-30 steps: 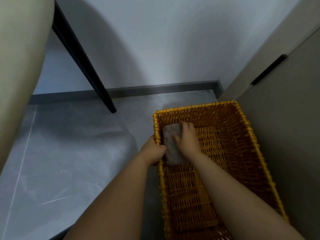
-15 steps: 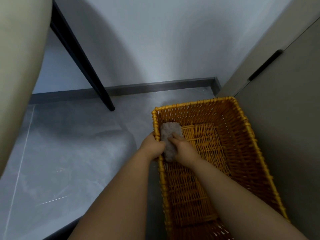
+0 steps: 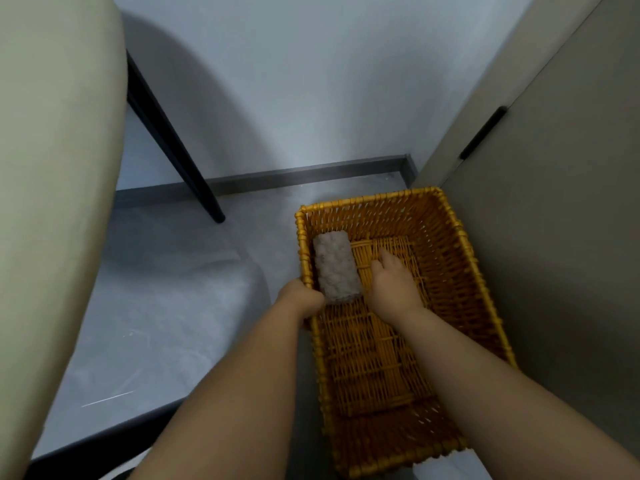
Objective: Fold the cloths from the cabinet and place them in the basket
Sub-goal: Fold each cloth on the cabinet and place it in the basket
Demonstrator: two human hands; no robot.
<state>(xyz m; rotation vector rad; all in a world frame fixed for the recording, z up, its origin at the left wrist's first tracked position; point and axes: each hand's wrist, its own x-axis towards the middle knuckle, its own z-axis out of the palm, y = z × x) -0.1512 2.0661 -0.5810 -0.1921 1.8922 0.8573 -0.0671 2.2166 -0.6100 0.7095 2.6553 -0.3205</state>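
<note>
1. One grey fluffy cloth (image 3: pixel 336 268) lies folded in the basket (image 3: pixel 367 201). On my screen it is in the far left corner, right against the basket's left wall.
2. The basket is orange and woven. It sits on the grey floor (image 3: pixel 173 306), just beside the cabinet (image 3: pixel 554 254) on the right.
3. The left hand (image 3: pixel 299 299) grips the left rim of the basket, near the close end of the cloth. I see its fingers curl around the rim.
4. The right hand (image 3: pixel 393 287) is inside the basket, just beside the cloth. It is loose and holds nothing. I cannot tell if it touches the basket bottom.
5. The cabinet door has a black handle (image 3: pixel 483 136).
6. A pale chair (image 3: pixel 52 168) is on the left. I see one black leg (image 3: pixel 173 140) of it on the floor, well apart from the basket.
</note>
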